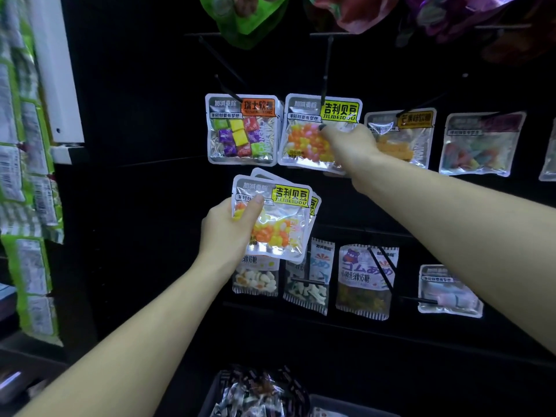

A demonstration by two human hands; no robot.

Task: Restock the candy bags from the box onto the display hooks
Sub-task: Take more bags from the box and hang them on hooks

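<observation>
Several jelly-bean bags (pixel 275 219) fanned in left hand (pixel 231 227), fingers clamped; right hand (pixel 349 142) pinches the hung bag (pixel 313 136) on its hook (pixel 326 70); mid-hanging; next likely threads another bag's hole.

The left hand (pixel 231 227) holds a stack of bags (pixel 275 221) below the hung jelly-bean bag (pixel 316 133), which the right hand (pixel 352 144) touches. The box (pixel 228 392) sits beneath the hooks.

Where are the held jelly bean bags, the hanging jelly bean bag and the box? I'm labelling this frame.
held jelly bean bags (pixel 278 224), head view, clear front window
hanging jelly bean bag (pixel 304 139), head view, candy window
box (pixel 210 398), head view, left wall
</observation>
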